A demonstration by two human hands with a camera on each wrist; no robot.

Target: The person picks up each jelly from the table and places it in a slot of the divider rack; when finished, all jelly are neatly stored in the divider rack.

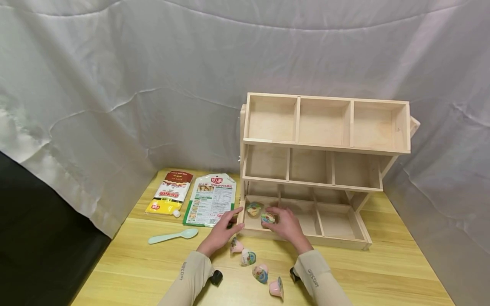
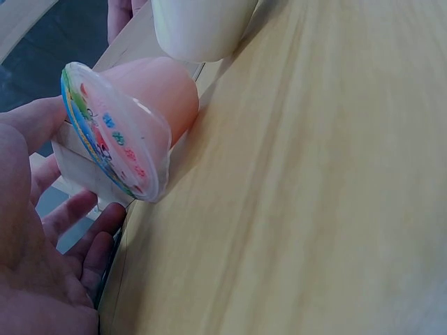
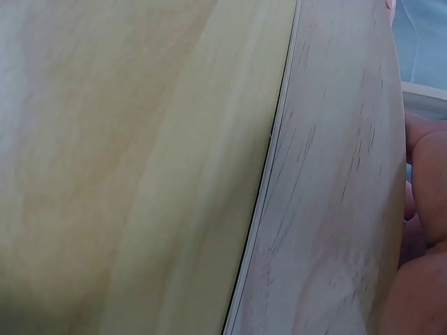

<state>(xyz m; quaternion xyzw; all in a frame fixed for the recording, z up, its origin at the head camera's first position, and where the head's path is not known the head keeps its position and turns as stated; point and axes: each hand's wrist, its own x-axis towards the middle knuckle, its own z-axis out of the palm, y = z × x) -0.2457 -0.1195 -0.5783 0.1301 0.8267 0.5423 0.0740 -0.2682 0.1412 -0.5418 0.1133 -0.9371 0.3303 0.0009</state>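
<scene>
In the head view, my right hand point(image 1: 287, 227) pinches a small jelly cup point(image 1: 268, 218) with a printed lid, low in the bottom left compartment of the wooden tiered rack point(image 1: 289, 236). Another jelly cup point(image 1: 253, 209) lies in that compartment beside it. My left hand point(image 1: 222, 234) is at the rack's lower left corner, thumb and fingers spread and no cup held. In the left wrist view a pink jelly cup point(image 2: 157, 91) lies on its side past the left hand point(image 2: 31, 230). The rack's front board point(image 3: 335, 160) hides much of the right hand in the right wrist view.
Several jelly cups point(image 1: 261, 273) lie on the table in front of the rack. To the left are a pale green spoon point(image 1: 174, 236), a yellow and red packet point(image 1: 170, 192), a white and green pouch point(image 1: 212, 199) and a small white cap point(image 1: 176, 213). Grey cloth point(image 1: 183, 106) hangs behind.
</scene>
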